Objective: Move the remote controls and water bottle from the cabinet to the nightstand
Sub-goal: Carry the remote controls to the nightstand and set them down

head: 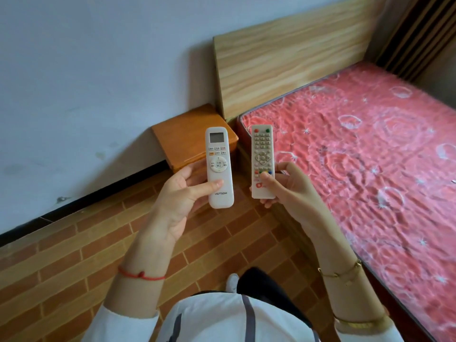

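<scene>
Your left hand [183, 193] grips the white, rounded air-conditioner remote with a small grey screen [219, 166], thumb pressed across its lower face and fingers wrapped behind it. Your right hand [287, 187] holds the flat, cream-coloured TV remote with many small coloured buttons [263, 160], thumb on the buttons near its lower end and fingers curled around its right edge. Both remotes stand upright, side by side but apart, with their button faces towards you.

Just beyond your left hand, partly hidden by the white remote, sits the small orange-brown wooden nightstand [183, 134] against the pale wall [86, 70]. Beyond and to the right of your right hand lies the bed with a red patterned mattress [357, 156] and a light wooden headboard [283, 58]. Under both hands runs the brick-patterned floor [74, 255]. No water bottle is in view.
</scene>
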### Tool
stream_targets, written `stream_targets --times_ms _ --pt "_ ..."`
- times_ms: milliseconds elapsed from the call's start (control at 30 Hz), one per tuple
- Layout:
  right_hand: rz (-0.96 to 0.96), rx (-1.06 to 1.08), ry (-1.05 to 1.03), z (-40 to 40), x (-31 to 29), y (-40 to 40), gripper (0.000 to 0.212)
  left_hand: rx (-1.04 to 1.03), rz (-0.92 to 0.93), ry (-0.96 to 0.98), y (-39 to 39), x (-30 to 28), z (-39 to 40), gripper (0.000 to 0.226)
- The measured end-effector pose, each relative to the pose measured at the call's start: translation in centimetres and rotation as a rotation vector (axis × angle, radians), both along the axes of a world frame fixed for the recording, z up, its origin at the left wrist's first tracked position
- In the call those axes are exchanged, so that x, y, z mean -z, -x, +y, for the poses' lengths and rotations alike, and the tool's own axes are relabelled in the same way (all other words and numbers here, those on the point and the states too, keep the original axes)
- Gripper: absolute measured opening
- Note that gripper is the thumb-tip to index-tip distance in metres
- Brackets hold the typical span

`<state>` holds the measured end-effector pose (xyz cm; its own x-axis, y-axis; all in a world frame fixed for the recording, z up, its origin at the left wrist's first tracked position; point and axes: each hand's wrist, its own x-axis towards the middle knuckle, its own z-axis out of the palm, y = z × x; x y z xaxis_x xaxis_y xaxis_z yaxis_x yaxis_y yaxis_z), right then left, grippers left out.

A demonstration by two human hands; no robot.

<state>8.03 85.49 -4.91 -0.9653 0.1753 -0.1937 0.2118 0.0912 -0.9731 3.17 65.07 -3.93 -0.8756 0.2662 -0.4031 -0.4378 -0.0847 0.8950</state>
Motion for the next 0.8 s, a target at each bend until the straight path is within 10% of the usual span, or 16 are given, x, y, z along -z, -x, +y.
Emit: stream_targets --times_ms 800 --pt "-0.043 -0.439 -0.006 5.3 1.7 42.0 0.034 -0.408 -0.059 0.055 32.6 1.5 5.8 0.057"
